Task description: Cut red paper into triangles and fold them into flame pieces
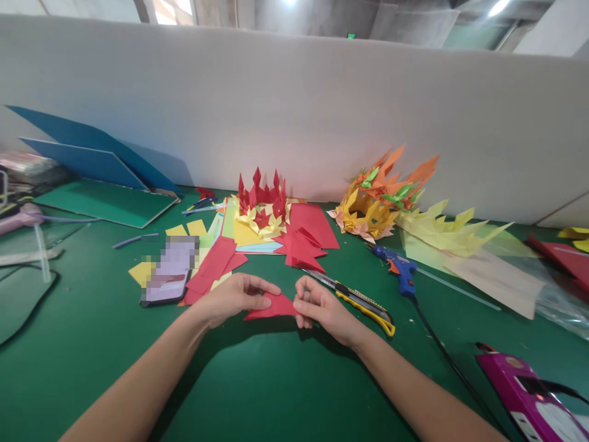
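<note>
Between my two hands is a folded piece of red paper [272,309], roughly triangular, held just above the green table [294,393]. My left hand [237,294] is closed on its left part, thumb on top. The fingertips of my right hand [319,307] pinch its right corner. Beyond my hands lie several folded red paper pieces [301,248]. A utility knife [363,304] with a yellow handle and its blade out lies beside my right hand. Left of my left hand are red paper strips [214,264] and a phone [172,270].
A red and yellow paper crown [261,205] stands at the back. Orange and yellow paper crowns [368,212] and a pale yellow one [453,233] stand right of it. A blue glue gun [398,268] trails a cord. A purple device [524,393] lies front right, blue boards [87,162] back left.
</note>
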`<action>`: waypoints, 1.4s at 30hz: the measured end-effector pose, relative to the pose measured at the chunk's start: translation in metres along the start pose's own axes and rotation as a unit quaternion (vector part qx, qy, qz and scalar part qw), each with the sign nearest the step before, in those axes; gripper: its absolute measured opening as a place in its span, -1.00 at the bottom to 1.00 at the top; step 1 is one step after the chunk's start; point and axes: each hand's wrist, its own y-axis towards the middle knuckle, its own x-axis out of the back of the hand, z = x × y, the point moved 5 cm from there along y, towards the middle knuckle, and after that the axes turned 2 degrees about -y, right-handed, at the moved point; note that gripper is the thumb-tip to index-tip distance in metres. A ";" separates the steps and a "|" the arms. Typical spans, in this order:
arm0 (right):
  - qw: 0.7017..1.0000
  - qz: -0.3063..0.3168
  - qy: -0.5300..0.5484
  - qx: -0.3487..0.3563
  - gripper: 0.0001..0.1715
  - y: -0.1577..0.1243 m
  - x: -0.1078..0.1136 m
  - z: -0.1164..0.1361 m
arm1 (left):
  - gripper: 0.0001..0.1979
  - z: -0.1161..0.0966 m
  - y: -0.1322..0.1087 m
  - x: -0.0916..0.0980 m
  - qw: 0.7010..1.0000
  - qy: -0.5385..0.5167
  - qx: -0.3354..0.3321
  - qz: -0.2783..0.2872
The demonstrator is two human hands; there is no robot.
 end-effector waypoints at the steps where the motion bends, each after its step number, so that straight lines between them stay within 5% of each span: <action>1: 1.000 -0.001 0.011 0.002 -0.59 0.000 0.001 0.000 | -0.71 0.000 0.000 0.002 1.000 -0.006 -0.004 0.001; 8: 0.995 -0.037 0.092 0.010 -0.59 0.003 0.007 -0.002 | -0.65 0.003 0.005 0.020 0.998 -0.036 -0.024 -0.038; 14: 0.994 -0.039 0.101 0.018 -0.41 0.007 0.005 -0.005 | -0.68 0.001 0.006 0.001 0.998 -0.046 -0.037 -0.022; 20: 0.997 -0.032 0.069 0.017 -0.51 0.006 0.006 -0.008 | -0.57 0.005 0.006 -0.014 0.997 -0.077 -0.009 0.019; 28: 0.998 -0.047 0.032 0.038 -0.57 0.004 0.005 -0.002 | -0.55 0.009 0.007 -0.020 0.968 -0.243 0.046 0.042; 42: 0.996 -0.046 0.071 0.042 -0.60 0.005 0.007 -0.005 | -0.70 0.015 0.011 -0.019 0.976 -0.207 0.052 0.034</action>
